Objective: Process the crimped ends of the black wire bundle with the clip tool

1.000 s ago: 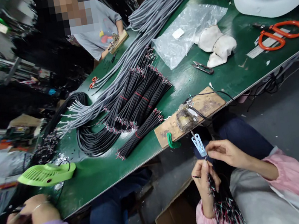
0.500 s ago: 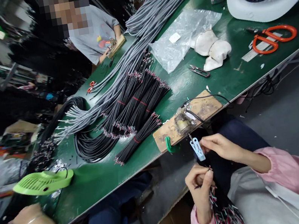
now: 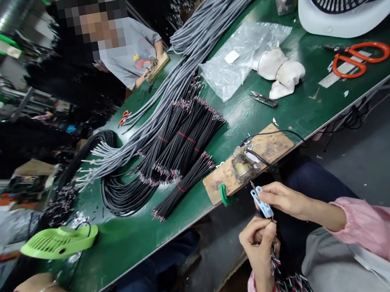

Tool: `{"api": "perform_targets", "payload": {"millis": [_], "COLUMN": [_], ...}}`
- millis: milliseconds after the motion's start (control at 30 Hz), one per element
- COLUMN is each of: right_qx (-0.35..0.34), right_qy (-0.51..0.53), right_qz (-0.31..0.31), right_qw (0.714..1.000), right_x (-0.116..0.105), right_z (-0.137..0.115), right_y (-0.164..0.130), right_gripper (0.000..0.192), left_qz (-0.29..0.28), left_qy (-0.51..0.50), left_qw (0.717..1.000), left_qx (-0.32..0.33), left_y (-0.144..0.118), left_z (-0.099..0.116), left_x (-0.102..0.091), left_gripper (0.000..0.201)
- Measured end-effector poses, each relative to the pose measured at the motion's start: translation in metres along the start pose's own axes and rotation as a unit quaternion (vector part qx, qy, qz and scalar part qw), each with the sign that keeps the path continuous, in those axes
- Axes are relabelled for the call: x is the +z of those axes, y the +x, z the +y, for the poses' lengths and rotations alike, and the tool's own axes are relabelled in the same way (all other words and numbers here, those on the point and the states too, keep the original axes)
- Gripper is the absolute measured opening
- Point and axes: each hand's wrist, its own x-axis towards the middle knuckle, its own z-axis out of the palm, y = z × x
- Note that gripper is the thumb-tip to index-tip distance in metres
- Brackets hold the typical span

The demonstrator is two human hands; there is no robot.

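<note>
Head view: the left hand (image 3: 259,250) is closed around a bundle of thin wires (image 3: 289,284) held over the lap, below the edge of the green table (image 3: 131,236). The right hand (image 3: 282,198) pinches a pale blue clip tool (image 3: 262,200) just below the wooden jig board (image 3: 247,159). The wires appear light, limp and springy at the stripped ends; grip on the insulated section, close behind those ends.
</note>
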Motion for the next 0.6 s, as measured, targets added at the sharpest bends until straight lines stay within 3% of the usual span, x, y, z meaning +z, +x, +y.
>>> {"api": "perform_targets", "payload": {"millis": [200,333,600], "right_qx": [0.035,0.033,0.012], "right_qy": [0.078,0.089,-0.1], "right_qz": [-0.038,-0.003,0.005], "right_qw": [0.996,0.995,0.995], "right_x": [-0.003,-0.013,-0.035], "right_z": [0.005,0.01,0.017], "right_y": [-0.001,-0.004,-0.024], "right_gripper": [0.046,0.054,0.036], "left_qz": [0.011,0.012,-0.019], "left_qy": [-0.023,-0.017,-0.028], "left_qw": [1.0,1.0,0.998], "left_qx": [-0.015,-0.022,-0.061], "left_y": [0.002,0.001,-0.008], "left_z": [0.002,0.001,-0.005], "left_x": [0.003,0.002,-0.003], "left_gripper": [0.017,0.017,0.018]}}
